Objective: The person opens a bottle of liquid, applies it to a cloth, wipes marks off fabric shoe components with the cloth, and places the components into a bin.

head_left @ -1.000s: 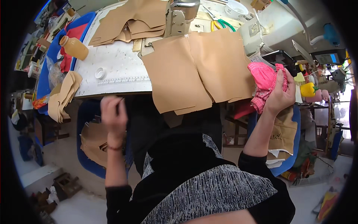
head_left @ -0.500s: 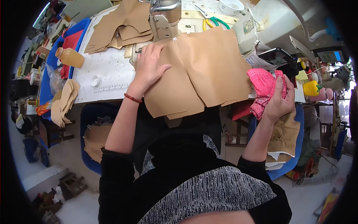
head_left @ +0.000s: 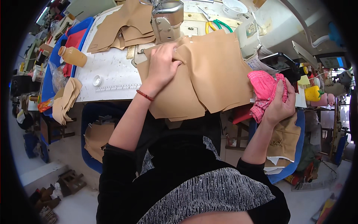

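The left hand (head_left: 162, 69) lies on the tan sheets (head_left: 222, 71) in the middle of the frame, its fingers bent over the upper part of the left panel and its thumb apart from them. The top sheet buckles beside the thumb; whether the fingers pinch it or only press on it I cannot tell. A dark red bracelet (head_left: 144, 95) circles that wrist. The sheets spread from centre to centre right, with a line running down between the two panels, and their lower edges hang over the front of the white table (head_left: 112, 69).

The right hand (head_left: 280, 106), at the right of the frame, is clamped on a bunched pink cloth (head_left: 262, 84), thumb and fingers closed around its right side. The cloth is just beside the right edge of the sheets and below a dark screen (head_left: 278, 61).

A metal machine head (head_left: 166, 24) stands at top centre, just above the left hand. Scissors (head_left: 223, 25) with yellow and green handles lie to its right, near a white bowl (head_left: 235, 7). More tan pieces (head_left: 125, 24) are piled at upper left. A jar (head_left: 73, 56) stands tilted at the left, with a small white cap (head_left: 97, 80) and a ruler (head_left: 118, 87) lower down, nearer the sheets.
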A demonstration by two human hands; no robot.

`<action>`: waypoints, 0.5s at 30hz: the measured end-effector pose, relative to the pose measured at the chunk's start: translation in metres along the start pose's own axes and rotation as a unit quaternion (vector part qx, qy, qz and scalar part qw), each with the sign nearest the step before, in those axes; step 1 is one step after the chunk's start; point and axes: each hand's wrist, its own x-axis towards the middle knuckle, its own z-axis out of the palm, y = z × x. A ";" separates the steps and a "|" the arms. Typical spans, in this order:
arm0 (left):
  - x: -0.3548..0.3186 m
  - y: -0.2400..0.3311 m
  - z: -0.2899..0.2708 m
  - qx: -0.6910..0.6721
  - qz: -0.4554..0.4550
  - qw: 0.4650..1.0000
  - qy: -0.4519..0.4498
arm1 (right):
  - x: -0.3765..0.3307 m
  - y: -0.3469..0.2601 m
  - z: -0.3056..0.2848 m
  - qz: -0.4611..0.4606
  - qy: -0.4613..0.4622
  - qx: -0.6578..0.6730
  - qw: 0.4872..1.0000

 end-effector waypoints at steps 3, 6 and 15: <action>-0.007 0.026 -0.007 0.162 0.185 0.969 0.018 | 0.002 0.004 -0.005 -0.009 0.000 -0.024 1.000; -0.022 0.045 -0.008 0.115 0.294 0.948 0.039 | 0.002 0.007 -0.006 0.007 0.000 -0.016 1.000; -0.036 0.065 -0.001 0.019 0.295 0.955 0.004 | 0.001 0.015 -0.007 0.023 0.008 -0.008 1.000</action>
